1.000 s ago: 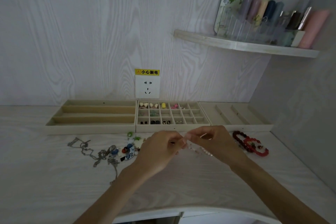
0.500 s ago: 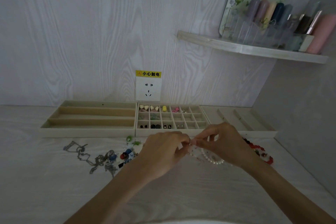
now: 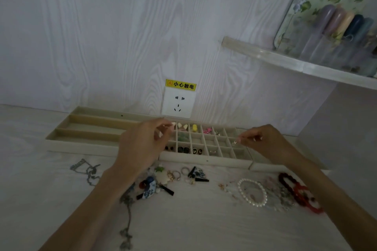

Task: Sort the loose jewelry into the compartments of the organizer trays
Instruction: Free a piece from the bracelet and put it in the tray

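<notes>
Grip: right hand (image 3: 265,141) pinches a tiny earring (image 3: 235,142) betw. thumb and forefinger, over the right-hand cells of the grid tray (image 3: 206,159); left hand (image 3: 142,144) fingers curled together over the tray's left edge, can't tell if it holds anything
Long tray (image 3: 85,138): left of grid tray, touching
Loose jewelry: pearl bracelet (image 3: 253,192), red bracelet (image 3: 295,191), chain (image 3: 87,171) on table in front of trays

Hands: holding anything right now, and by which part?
Right hand pinches a tiny pale piece at its fingertips over the grid tray; too small to tell which part. Left hand has curled fingers; any hold cannot be told.
</notes>
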The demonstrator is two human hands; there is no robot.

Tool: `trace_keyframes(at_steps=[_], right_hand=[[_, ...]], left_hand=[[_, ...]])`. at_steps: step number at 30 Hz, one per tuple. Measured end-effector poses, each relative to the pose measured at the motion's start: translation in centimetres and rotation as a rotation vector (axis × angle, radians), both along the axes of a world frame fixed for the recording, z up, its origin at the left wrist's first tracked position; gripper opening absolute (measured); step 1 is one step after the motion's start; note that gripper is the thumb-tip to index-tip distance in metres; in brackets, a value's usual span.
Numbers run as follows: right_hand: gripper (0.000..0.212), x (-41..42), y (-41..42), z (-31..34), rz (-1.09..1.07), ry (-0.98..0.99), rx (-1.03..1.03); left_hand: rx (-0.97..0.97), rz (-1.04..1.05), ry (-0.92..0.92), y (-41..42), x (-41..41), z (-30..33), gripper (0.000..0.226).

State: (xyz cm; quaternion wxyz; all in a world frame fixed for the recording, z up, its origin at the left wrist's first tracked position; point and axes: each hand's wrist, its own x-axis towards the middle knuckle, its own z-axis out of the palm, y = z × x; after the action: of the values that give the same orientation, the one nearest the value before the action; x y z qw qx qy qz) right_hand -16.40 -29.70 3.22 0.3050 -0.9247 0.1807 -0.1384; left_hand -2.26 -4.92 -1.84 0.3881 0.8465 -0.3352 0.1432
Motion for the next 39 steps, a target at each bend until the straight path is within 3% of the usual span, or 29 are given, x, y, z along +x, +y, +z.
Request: trace_keyframes(at_steps=[8, 11, 19, 25, 39], right_hand=[[0.005, 2.0, 0.0, -0.9, 0.108, 0.255, -0.037], [0.019, 2.4, 0.0, -1.4, 0.115, 0.301, -0.091], [0.006, 3.3, -0.4, -2.3, 0.070, 0.283, -0.214], [0.011, 3.0, -0.4, -2.8, 0.047, 0.285, -0.277], [0.009, 1.7, -0.5, -1.2, -0.024, 0.231, -0.130]], left_hand=[[0.057, 0.018, 0.019, 0.3, 0.6, -1.0, 0.028], [0.058, 0.032, 0.017, 0.2, 0.6, -1.0, 0.027], [0.038, 0.014, 0.018, 0.0, 0.5, -1.0, 0.026], [0.041, 0.005, 0.013, 0.0, 0.4, -0.9, 0.026], [0.035, 0.002, 0.032, 0.0, 0.4, -0.9, 0.026]])
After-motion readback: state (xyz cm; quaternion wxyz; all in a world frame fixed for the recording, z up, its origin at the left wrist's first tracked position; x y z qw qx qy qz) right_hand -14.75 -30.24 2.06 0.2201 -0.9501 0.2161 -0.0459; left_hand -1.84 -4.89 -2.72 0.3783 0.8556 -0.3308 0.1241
